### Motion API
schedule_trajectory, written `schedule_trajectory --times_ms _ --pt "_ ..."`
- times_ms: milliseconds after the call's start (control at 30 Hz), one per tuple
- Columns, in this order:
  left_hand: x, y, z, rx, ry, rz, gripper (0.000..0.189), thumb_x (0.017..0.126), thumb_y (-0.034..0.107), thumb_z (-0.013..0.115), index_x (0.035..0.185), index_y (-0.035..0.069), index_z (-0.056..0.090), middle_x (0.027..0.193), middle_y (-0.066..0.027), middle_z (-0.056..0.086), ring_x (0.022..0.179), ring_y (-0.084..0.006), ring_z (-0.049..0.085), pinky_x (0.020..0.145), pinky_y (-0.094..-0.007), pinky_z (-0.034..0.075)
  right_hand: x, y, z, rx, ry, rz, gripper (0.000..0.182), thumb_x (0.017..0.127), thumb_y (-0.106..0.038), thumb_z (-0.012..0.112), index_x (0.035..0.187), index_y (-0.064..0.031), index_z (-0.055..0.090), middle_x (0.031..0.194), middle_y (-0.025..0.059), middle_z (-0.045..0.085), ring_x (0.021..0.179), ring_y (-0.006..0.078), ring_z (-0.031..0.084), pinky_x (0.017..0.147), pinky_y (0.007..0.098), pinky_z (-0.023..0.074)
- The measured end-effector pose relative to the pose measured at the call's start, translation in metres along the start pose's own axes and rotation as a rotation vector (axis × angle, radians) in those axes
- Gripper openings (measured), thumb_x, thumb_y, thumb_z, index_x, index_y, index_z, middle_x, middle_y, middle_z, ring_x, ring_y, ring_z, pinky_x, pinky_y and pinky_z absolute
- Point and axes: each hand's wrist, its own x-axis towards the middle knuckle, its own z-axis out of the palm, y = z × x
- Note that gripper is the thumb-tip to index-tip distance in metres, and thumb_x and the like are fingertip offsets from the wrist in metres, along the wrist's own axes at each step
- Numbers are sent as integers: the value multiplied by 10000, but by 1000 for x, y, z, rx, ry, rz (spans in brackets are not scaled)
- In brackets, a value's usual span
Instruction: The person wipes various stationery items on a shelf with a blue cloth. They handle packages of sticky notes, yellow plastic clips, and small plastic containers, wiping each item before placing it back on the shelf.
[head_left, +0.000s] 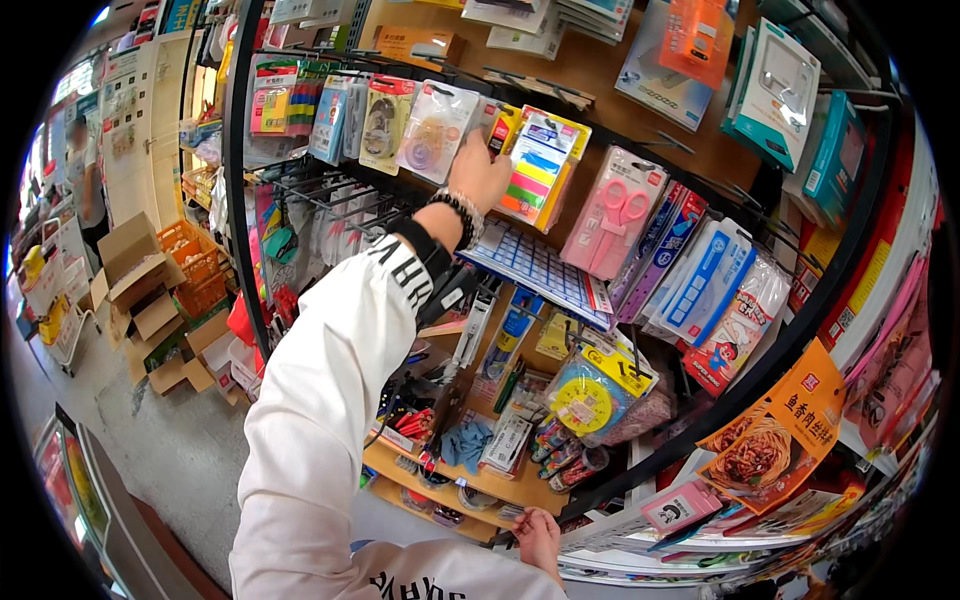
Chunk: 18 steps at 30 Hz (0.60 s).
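My left hand (480, 171), with beaded bracelets and a black wristband, reaches in among hanging stationery packs. Its fingertips are partly hidden beside a red and yellow pack (502, 131), so a grip cannot be told. Just left hangs a clear blister pack with a round tape roll (433, 139); to the right is a pack of coloured sticky index tabs (536, 169). Farther right hang pink scissors (619, 217) in a pack. A blue grid-patterned sheet (536, 262) lies below the hand. My right hand (538, 534) is low, near the bottom shelf's edge, its fingers curled; what it holds is unclear.
Black metal rack posts (244, 172) frame the display, with bare hooks (322, 199) sticking out. Lower wooden shelves (450, 487) hold pens and small goods. Open cardboard boxes (139, 262) and orange crates (191, 259) stand at left. A person (86, 176) stands in the background.
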Motion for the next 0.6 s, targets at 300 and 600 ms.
schedule_trajectory --times_ms 300,600 --pt "50 -26 11 23 -361 -254 479 643 199 625 1013 -94 538 1026 -260 564 1001 -346 543 853 -334 426 -1 4 21 4 72 -38 137 883 -140 480 883 -14 535 725 74 570 618 158 551 585 273 476" --pt "30 6 0 251 -177 -224 400 641 179 620 967 -51 591 1013 -241 576 973 -339 556 858 -334 436 -2 6 8 29 50 -39 141 879 -157 495 898 -23 532 740 72 572 646 143 548 624 268 474"
